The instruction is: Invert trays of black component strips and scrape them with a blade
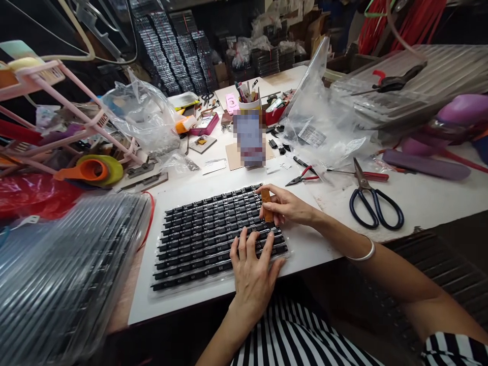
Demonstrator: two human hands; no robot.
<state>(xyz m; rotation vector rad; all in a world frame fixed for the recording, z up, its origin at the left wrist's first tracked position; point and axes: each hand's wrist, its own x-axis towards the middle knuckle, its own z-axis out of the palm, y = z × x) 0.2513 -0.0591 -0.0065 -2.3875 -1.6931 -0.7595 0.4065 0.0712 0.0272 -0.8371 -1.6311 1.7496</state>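
A clear plastic tray (224, 287) lies on a white board (143, 300), filled with rows of small black parts (198, 244). My left hand (253, 264) rests palm down on the tray's right part, its fingers spread over the lower rows and nothing held. Just above it, at the upper right of the rows, my right hand (285, 206) pinches an upright orange-brown piece (267, 206) between thumb and fingers. The lower end of that piece is near the black parts; whether it touches them I cannot tell.
Stacked clear trays (76, 274) stand on the left beside a pink rack (76, 119). Large scissors (368, 198) and red-handled pliers (303, 175) lie on the right. Plastic bags (320, 122), a pen cup (249, 101) and a blurred upright object (249, 137) are farther back.
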